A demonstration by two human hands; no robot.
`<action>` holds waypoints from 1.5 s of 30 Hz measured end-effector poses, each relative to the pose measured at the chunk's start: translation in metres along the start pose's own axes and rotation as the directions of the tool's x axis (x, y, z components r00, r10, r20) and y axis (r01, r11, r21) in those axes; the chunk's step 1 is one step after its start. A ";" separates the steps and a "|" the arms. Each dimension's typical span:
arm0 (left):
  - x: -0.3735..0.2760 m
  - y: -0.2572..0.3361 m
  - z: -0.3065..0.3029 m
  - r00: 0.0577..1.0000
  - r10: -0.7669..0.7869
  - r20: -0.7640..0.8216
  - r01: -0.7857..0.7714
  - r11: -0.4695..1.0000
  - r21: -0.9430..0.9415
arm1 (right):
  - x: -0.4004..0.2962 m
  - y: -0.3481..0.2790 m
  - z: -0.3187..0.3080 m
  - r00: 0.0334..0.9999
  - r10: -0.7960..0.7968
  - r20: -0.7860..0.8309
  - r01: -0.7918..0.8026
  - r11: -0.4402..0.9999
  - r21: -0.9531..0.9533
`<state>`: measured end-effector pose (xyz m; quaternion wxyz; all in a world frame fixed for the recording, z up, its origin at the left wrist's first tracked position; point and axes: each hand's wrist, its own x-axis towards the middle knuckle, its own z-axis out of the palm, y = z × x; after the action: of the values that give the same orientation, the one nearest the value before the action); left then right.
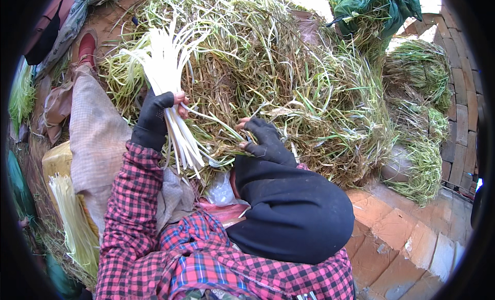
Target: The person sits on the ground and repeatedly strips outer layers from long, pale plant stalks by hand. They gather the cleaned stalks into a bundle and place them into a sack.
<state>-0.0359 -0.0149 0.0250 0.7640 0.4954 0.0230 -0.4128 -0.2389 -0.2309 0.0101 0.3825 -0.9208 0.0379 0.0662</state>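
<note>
My left hand (164,110), in a black fingerless glove, is closed around a bundle of long pale leafy stalks (164,60), which look like blanched chives. Their leafy tops fan out above the fist, and the white lower ends (183,141) hang below it. One stalk (216,120) slants from the left fist toward my right hand (261,139), also gloved in black. That hand is low over the heap of grassy leaves and stalks (247,75), thumb and a fingertip apart around the stalk's end. Whether it grips the stalk is unclear.
A pale bundle of stalks (73,222) leans by a yellow container (58,161) at left. My bent knee in black cloth (297,215) borders the heap. A green mesh sack (375,10) stands at the back right. Brick paving (406,238) lies right. Another red shoe (87,46) shows upper left.
</note>
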 end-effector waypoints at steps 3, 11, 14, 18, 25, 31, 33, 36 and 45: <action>0.000 -0.001 -0.009 0.998 0.032 0.052 -0.029 0.998 -0.062 | -0.006 0.031 0.029 0.923 0.106 0.371 -0.332 0.707 0.624; -0.006 -0.021 0.024 0.980 -0.026 0.197 0.054 0.989 -0.136 | 0.019 -0.006 -0.011 0.943 0.324 0.079 -0.233 0.468 0.852; -0.006 -0.043 0.028 0.971 -0.103 0.218 0.126 0.988 -0.093 | 0.035 -0.013 0.034 0.981 0.035 0.190 -0.170 0.616 0.769; -0.010 -0.047 0.041 0.974 -0.130 0.183 0.149 0.985 -0.091 | 0.031 -0.015 0.028 0.961 0.206 0.185 -0.262 0.465 0.845; -0.004 -0.036 0.033 0.986 -0.056 0.160 0.076 0.990 -0.119 | 0.017 0.023 -0.026 0.941 0.321 -0.107 -0.123 0.621 0.774; -0.009 -0.051 0.043 0.985 -0.151 0.082 0.150 0.989 0.011 | 0.033 -0.005 0.046 0.954 0.126 0.273 -0.300 0.481 0.824; -0.009 -0.046 0.040 0.988 -0.150 0.031 0.150 0.989 0.001 | 0.034 -0.008 0.035 0.946 0.116 0.302 -0.321 0.449 0.834; -0.005 -0.038 0.031 0.996 -0.092 0.000 0.092 0.995 -0.025 | 0.031 -0.014 0.027 0.946 0.296 0.128 -0.243 0.395 0.886; -0.003 -0.033 0.018 0.995 -0.083 -0.060 0.090 0.989 0.120 | 0.023 -0.023 -0.018 0.912 0.383 -0.145 0.081 0.178 0.981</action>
<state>-0.0658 -0.0329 0.0115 0.7125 0.5510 0.0400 -0.4326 -0.2113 -0.2283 0.0350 0.8543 -0.4525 0.2335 -0.1045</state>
